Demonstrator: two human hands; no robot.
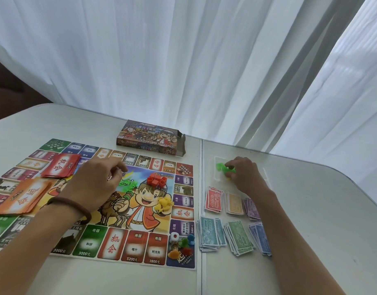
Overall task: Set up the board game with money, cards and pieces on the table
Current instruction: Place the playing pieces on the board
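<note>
The game board [140, 241] lies flat on the table's left half. My left hand [98, 184] hovers over the board's middle with its fingers curled, just beside a small heap of green pieces [129, 184]; whether it holds any is hidden. My right hand [245, 177] reaches onto a clear plastic bag [262, 175] to the right of the board and pinches green pieces [222, 168]. Red pieces [156, 180] and yellow pieces [165, 203] sit in heaps on the board. Red cards [60, 168] and orange cards [25, 198] lie on its left. Money stacks [234, 222] lie to the right.
A white die [174, 237] and coloured pawns [183, 245] stand on the board's near right corner. The open game box [150, 137] lies beyond the board by the white curtain [183, 60]. A seam [201, 209] splits the table.
</note>
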